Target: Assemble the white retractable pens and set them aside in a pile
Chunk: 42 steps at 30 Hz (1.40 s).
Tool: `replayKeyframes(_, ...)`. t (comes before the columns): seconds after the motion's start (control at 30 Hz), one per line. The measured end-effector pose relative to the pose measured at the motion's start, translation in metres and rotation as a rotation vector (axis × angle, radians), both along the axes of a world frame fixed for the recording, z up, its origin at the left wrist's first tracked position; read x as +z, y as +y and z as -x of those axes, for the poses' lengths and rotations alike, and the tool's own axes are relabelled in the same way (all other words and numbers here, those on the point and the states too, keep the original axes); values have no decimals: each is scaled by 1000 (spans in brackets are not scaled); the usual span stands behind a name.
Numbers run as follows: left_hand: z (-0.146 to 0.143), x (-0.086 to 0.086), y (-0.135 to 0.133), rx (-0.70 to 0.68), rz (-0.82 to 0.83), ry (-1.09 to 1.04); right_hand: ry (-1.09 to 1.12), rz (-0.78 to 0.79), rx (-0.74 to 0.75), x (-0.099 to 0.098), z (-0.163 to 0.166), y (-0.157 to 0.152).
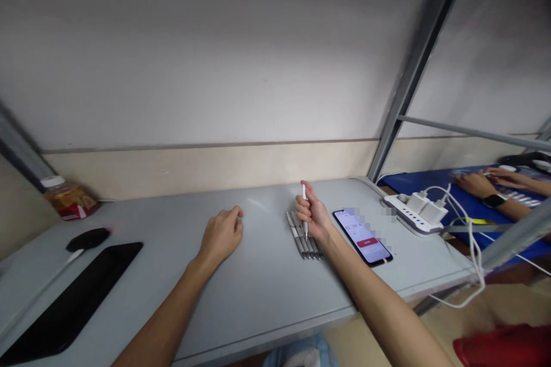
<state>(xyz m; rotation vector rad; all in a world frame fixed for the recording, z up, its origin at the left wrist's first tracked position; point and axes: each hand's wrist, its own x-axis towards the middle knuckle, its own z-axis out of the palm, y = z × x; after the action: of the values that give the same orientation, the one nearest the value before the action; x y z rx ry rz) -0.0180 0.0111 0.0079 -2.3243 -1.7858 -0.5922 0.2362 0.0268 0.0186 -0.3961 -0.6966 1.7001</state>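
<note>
My right hand (316, 215) is closed around a white pen (304, 200), held nearly upright with its tip down and my thumb by its upper end. Below and beside that hand, several white-and-grey pens (298, 238) lie side by side on the grey tabletop (258, 287). They are partly covered by my right hand and wrist. My left hand (221, 235) rests on the tabletop left of the pens, fingers curled in, and no object shows in it. A phone (363, 238) with a lit screen lies just right of my right forearm.
A white power strip (413, 215) with plugs and cables sits at the right edge. On the left are a bottle (69, 198), a black oval device (88, 239) and a dark flat slab (81, 298). Another person's hands (477, 185) work over a blue table beyond the metal post (404, 86).
</note>
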Motion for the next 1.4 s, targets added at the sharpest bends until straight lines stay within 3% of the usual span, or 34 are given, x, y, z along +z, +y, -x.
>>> replayKeyframes(0.33,25,10,4,352,13,151,30,-32,57,-2,2,0)
replayKeyframes(0.67,39,8,8,387,159,117,-89,-61,55,-4,7,1)
replayKeyframes(0.87,35,6,7,352,173,136,-397,-107,114,-6,13,-4)
replayKeyframes(1.03,29,4,5,310,148,156,-829,-284,-143,-12,12,1)
replayKeyframes(1.2,25,2,4,280,115,152,-1444,-460,-434,-22,13,4)
replayKeyframes(1.3,25,3,4,287,127,140,-1709,-484,-493,-26,13,2)
replayKeyframes(1.4,25,4,3,292,148,142,-1794,-489,-496,-26,12,0)
